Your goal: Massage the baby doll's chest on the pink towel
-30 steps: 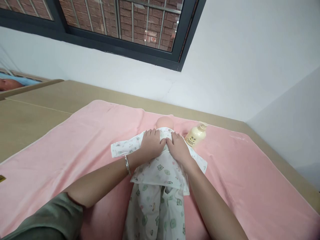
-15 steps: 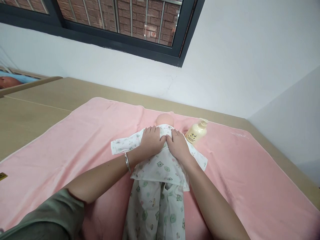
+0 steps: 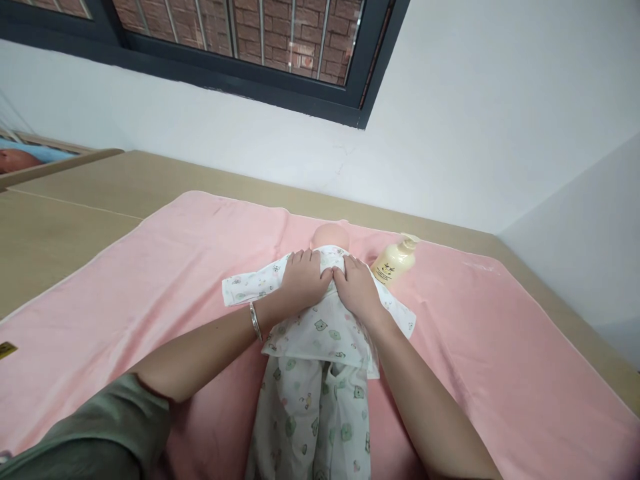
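A baby doll lies on a pink blanket [image 3: 480, 347], dressed in a white printed top [image 3: 320, 333] and matching trousers [image 3: 345, 420]. Only its bald head [image 3: 330, 236] shows above the collar. My left hand [image 3: 304, 281] rests flat on the left upper part of the top, fingers stretched out. Beside it, my right hand [image 3: 357, 285] lies the same way on the other side, the two thumbs nearly touching. Both sleeves of the top spread outward. Close to my right hand, a pale yellow pump bottle [image 3: 395, 261] leans over the blanket.
Under the blanket is a wooden surface [image 3: 100, 213] reaching back to a white wall [image 3: 280, 167]. A dark-framed window [image 3: 240, 67] is set in the wall. At the far left, a wooden-edged bed [image 3: 65, 162] holds something brown on blue cloth.
The view has shifted very slightly. Both hands stay in the same place on the doll's top.
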A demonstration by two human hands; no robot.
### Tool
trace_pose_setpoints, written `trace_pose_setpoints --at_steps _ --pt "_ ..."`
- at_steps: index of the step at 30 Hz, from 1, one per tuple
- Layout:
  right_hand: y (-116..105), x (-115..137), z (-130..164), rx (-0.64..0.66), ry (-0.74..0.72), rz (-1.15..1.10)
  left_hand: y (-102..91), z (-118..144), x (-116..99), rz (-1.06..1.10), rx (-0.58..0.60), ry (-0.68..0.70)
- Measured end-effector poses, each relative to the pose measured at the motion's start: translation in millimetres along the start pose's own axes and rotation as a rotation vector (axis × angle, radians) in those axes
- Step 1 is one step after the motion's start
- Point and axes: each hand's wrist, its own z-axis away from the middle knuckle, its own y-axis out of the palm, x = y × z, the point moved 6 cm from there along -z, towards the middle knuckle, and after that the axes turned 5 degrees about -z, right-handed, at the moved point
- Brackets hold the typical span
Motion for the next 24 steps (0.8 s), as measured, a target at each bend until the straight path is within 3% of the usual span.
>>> trace_pose_setpoints --at_steps 24 --pt "-3.2 2.5 0.2 -0.015 0.004 -0.007 2.3 -2.4 3.0 0.046 0.010 0.007"
